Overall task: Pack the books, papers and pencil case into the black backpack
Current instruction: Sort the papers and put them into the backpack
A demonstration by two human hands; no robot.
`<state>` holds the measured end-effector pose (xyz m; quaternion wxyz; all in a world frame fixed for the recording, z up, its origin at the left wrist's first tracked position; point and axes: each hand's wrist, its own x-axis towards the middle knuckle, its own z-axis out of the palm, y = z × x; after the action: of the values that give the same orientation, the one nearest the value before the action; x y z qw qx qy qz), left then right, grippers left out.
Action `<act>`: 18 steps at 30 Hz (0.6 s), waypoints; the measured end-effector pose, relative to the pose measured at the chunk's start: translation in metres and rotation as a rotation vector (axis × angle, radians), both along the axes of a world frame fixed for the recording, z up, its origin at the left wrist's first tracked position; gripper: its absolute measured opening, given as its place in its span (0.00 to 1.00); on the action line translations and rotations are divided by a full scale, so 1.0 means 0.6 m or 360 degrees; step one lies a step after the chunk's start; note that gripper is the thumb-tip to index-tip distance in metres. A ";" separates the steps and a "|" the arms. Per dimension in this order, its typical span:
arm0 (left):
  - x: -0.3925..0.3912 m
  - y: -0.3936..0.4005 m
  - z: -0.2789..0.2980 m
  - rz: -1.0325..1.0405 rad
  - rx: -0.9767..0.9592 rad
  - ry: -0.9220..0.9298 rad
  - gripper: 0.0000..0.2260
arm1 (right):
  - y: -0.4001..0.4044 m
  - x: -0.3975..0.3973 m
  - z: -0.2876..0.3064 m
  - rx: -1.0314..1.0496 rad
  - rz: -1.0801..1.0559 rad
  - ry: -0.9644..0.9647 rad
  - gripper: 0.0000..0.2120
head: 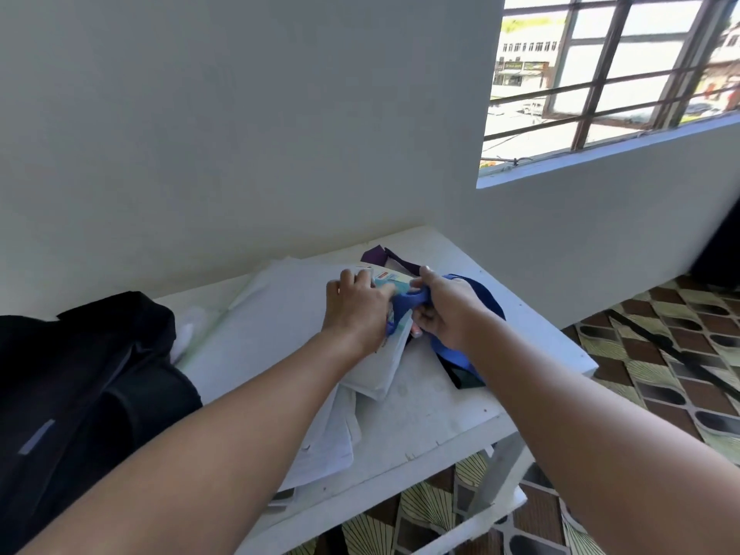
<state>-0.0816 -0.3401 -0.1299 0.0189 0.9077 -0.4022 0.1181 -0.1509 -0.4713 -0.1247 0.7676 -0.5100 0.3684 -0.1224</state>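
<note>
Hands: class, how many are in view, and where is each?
2. The left hand grips the booklet on the white table. The right hand grips the blue strap beside it. The black backpack sits far left, untouched.

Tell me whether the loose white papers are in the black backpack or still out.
Out. The loose white papers lie spread on the white table, beside the black backpack at its left end.
</note>
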 end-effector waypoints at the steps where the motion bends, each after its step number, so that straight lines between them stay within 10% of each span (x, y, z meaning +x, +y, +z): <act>1: 0.000 -0.005 0.006 -0.0010 -0.0069 -0.0038 0.13 | -0.005 -0.004 -0.004 -0.0047 0.0053 0.0085 0.13; 5: 0.000 -0.012 0.014 -0.0035 0.0350 0.0088 0.22 | -0.010 -0.023 -0.023 -0.0038 0.0141 0.0188 0.14; 9: 0.002 -0.007 0.000 -0.0126 0.0353 0.0042 0.06 | -0.013 -0.038 -0.031 -0.0663 0.0446 0.0681 0.25; 14: 0.005 -0.014 -0.009 -0.0097 0.0528 -0.0037 0.10 | 0.003 -0.061 -0.017 -0.0914 0.0959 0.1288 0.40; 18: -0.001 -0.025 0.005 0.0121 -0.0336 0.0261 0.11 | 0.006 -0.055 -0.005 -0.1257 0.0937 0.1090 0.27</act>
<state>-0.0822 -0.3552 -0.1268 0.1428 0.9219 -0.3499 0.0858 -0.1842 -0.4679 -0.1279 0.3593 -0.8477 0.3647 0.1391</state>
